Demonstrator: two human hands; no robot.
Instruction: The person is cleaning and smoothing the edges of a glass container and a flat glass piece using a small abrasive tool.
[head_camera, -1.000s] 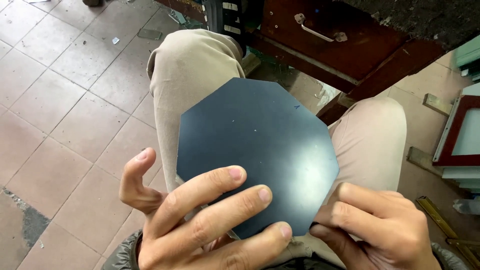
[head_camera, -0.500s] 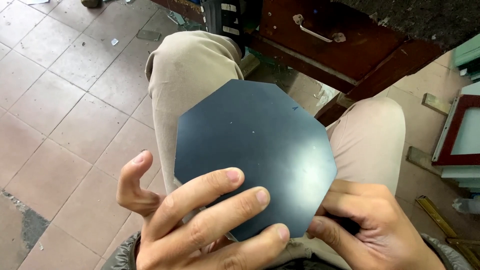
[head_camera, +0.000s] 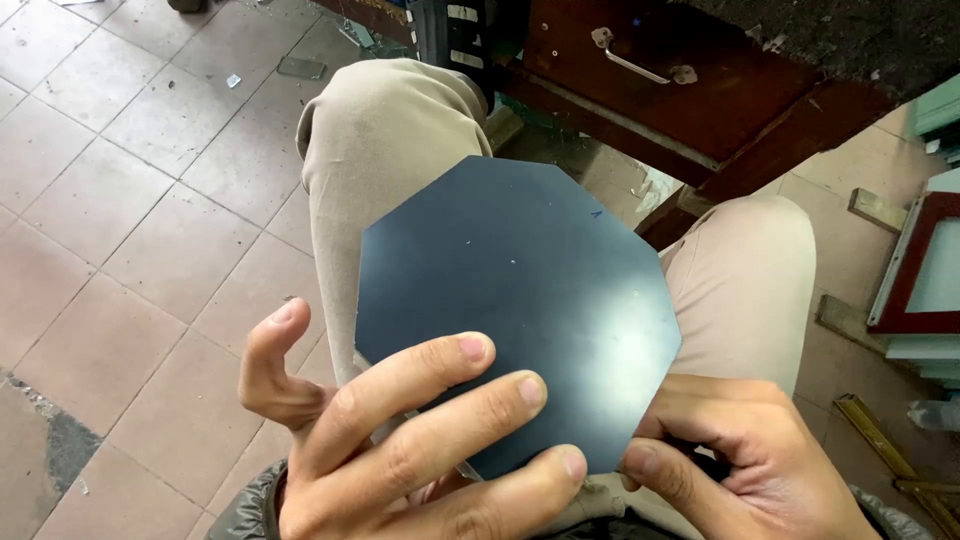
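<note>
Left hand (head_camera: 400, 450) gripping the dark octagonal flat panel (head_camera: 515, 300) over the beige-trousered knees (head_camera: 390, 150), right hand (head_camera: 740, 455) now curled closed under its near right edge, fingers tucked lower than a second ago, re-gripping for a firmer hold.

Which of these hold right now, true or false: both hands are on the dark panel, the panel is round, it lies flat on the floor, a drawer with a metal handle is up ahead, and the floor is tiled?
1. Both hands are on the dark panel. True: the left hand lays its fingers on its face, and the right hand is at its lower right edge.
2. The panel is round. False: it has straight sides, like an octagon.
3. It lies on the floor. False: it is held up over the knees.
4. A drawer with a metal handle is ahead. True.
5. The floor is tiled. True.
</note>
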